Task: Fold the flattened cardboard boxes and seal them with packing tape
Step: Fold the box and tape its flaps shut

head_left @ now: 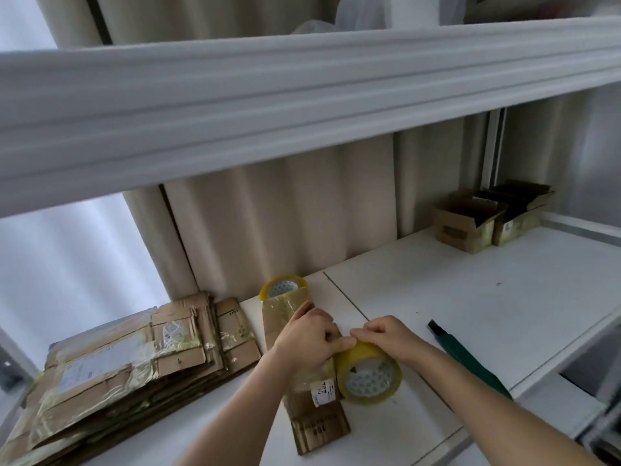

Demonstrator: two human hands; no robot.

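Note:
A narrow flattened cardboard box (pixel 316 422) lies on the white shelf (pixel 470 297), running away from me. A yellow roll of packing tape (pixel 368 375) stands on edge against its right side. My left hand (pixel 311 338) rests on the box with fingers curled and its thumb at the top of the roll. My right hand (pixel 386 332) pinches the tape at the top of the roll, fingertips meeting the left thumb. A second tape roll (pixel 283 286) sits at the far end of the box.
A thick stack of flattened cardboard boxes (pixel 127 371) lies at the left. A green box cutter (pixel 467 358) lies to the right of my right arm. Two assembled boxes (pixel 470 227) stand at the back right. An upper shelf beam (pixel 302 105) runs overhead.

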